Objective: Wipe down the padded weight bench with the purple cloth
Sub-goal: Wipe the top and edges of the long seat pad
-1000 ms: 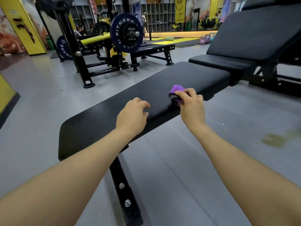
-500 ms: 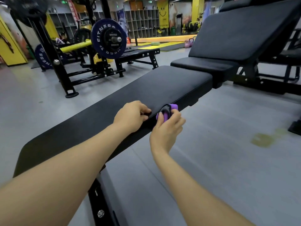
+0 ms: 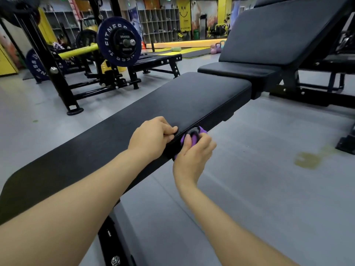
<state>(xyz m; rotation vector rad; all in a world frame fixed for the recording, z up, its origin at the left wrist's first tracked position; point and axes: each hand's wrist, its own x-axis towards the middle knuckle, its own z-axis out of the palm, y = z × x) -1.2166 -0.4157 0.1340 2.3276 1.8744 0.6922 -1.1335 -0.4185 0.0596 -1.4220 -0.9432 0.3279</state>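
Down on the near side edge of the black padded surface (image 3: 192, 96), the right hand (image 3: 194, 156) has the purple cloth (image 3: 195, 140) bunched in curled fingers, mostly hidden. The left hand (image 3: 151, 137) curls its fingers over the top edge just beside it.

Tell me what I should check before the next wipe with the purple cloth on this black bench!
1. Purple cloth held firmly: ok, the right hand has its fingers curled round it.
2. Cloth touching the padded bench: ok, it is pressed against the pad's side edge.
3. Bench steadied: ok, the left hand grips the pad's edge.
4. Wiping path free: not ok toward the near end, where the left hand sits right beside the cloth; ok toward the far end.
5. Cloth clean enough: cannot tell, it is bunched up.
6. Top of the pad already clean: cannot tell.
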